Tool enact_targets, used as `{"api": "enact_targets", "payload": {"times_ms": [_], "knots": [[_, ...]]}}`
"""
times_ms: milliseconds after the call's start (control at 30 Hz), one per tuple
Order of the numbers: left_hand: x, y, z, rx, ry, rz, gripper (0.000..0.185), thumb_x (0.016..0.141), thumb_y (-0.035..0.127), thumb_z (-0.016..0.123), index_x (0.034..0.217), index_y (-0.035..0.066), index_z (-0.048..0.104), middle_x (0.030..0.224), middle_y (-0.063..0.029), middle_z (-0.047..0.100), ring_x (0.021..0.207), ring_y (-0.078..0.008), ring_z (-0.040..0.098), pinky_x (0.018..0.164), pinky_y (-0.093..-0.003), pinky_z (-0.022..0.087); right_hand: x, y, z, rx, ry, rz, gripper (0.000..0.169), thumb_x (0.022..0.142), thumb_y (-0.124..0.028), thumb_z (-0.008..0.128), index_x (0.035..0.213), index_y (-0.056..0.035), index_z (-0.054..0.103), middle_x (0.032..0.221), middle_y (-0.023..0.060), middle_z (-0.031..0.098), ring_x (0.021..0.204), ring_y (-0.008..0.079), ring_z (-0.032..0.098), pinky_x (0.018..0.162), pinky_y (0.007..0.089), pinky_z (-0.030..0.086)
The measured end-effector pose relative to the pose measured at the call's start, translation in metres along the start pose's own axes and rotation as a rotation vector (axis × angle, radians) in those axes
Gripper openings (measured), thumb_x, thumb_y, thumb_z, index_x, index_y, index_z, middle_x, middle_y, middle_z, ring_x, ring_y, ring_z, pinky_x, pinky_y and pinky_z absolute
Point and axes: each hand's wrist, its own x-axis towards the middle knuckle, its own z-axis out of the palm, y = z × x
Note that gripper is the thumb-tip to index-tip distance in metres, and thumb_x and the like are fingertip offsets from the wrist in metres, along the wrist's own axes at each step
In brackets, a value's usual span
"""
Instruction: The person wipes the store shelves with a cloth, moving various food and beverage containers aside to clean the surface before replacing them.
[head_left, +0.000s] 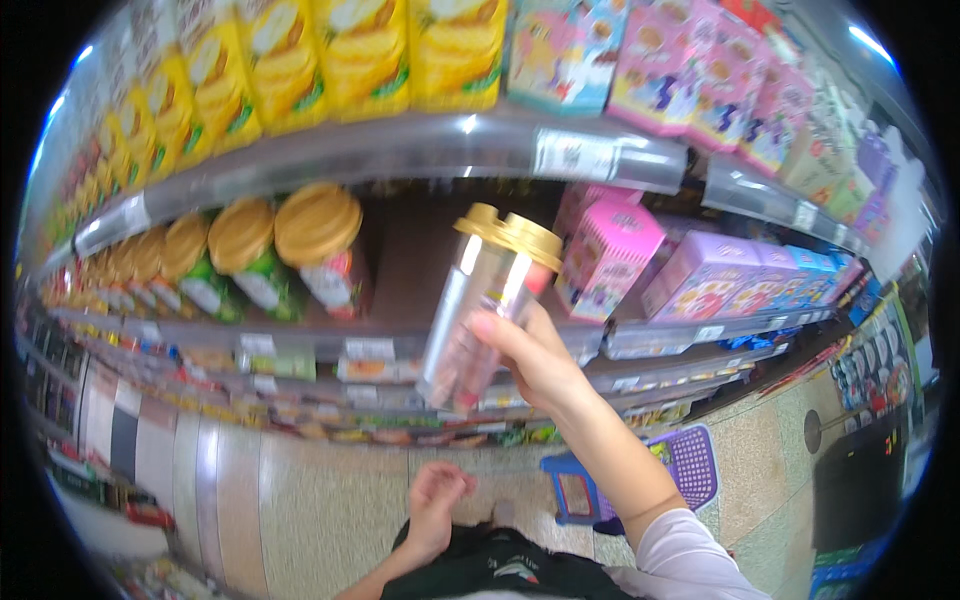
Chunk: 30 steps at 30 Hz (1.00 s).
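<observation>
My right hand (529, 349) is closed around a clear plastic container (480, 315) with gold lids, tilted in front of a store shelf. Something pinkish shows inside the container. My left hand (436, 499) hangs low near my waist with its fingers loosely curled, and no object is visible in it. Behind the container, to its left, stand several jars with gold-coloured lids (318, 223). A pink striped carton (611, 255) stands on the shelf just right of the container.
Yellow packages (457, 56) and pink cartons (660, 71) line the upper shelf, whose clear edge strip (420, 154) juts out. Purple cartons (705, 277) stand further right. On the floor are a purple basket (694, 465) and a blue stool (562, 487). Lower shelves hold more packages.
</observation>
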Motion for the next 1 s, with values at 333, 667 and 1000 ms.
{"api": "enact_targets", "payload": {"times_ms": [333,667,1000], "knots": [[-0.032,0.027,0.060,0.449,-0.359,-0.105,0.083,0.067,0.001,0.075,0.128,0.002,0.019,0.113,-0.0150,0.045,0.086,-0.0153,0.060,0.078,-0.0293,0.050,-0.172,0.053,-0.021,-0.250,0.245,0.162,0.058,0.068,-0.018,0.076,0.115,0.0018,0.047,0.105,0.0078,0.058,0.091,0.0120,0.055,0.078,0.0287,0.047],[-0.037,0.015,0.057,0.037,-0.673,-0.567,0.086,0.074,0.034,0.063,0.137,0.001,0.015,0.130,-0.0131,0.038,0.119,-0.0244,0.042,0.099,-0.0355,0.034,-0.193,0.061,-0.032,0.566,-0.016,0.186,0.099,0.065,-0.065,0.063,0.134,-0.0033,0.029,0.128,0.0264,0.041,0.118,0.0352,0.044,0.096,0.0473,0.039],[-0.049,0.009,0.071,0.059,-0.241,-0.556,0.059,0.096,0.047,0.015,0.135,0.006,0.026,0.120,-0.0102,0.050,0.099,-0.0204,0.056,0.084,-0.0321,0.044,-0.204,0.073,-0.035,0.374,0.149,0.207,0.097,0.061,-0.040,0.079,0.133,0.0017,0.029,0.126,0.0174,0.046,0.115,0.0282,0.048,0.096,0.0412,0.038]]}}
